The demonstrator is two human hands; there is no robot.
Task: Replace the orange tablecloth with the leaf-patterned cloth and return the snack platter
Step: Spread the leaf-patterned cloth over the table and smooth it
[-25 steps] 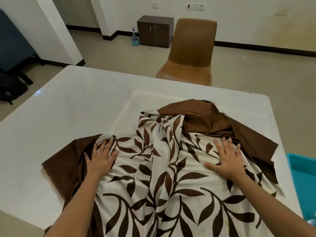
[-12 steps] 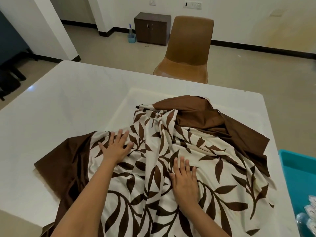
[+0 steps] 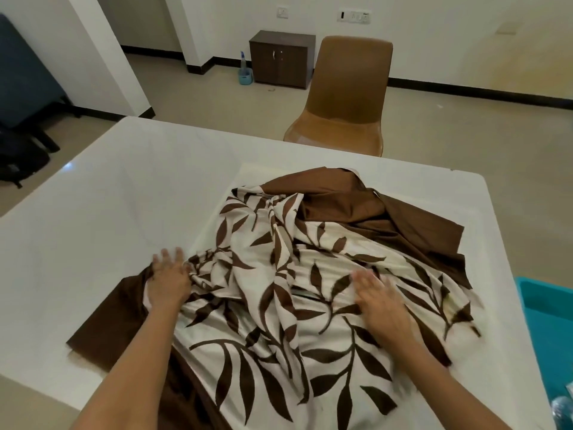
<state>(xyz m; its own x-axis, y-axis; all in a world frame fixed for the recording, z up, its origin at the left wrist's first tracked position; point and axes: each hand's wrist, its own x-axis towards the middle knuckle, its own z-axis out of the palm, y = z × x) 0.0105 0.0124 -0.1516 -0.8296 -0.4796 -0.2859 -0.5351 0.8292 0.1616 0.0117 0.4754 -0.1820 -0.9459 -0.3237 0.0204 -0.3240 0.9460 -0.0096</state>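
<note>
Here we are pressing our left hand (image 3: 169,280) flat, fingers spread and gripping nothing, on the left edge of the leaf cloth (image 3: 279,305), where its cream print is meeting the plain brown border. Our right hand (image 3: 379,301), blurred, is lying with straight fingers on the cloth right of centre, holding nothing. The cloth is sitting rumpled across the lower middle of the white table (image 3: 124,197). A brown chair (image 3: 347,97) is standing beyond the table's far edge, and a teal bin (image 3: 548,308) is showing at the right edge.

White table (image 3: 130,212); rumpled leaf-patterned cloth (image 3: 279,305) on it
</note>
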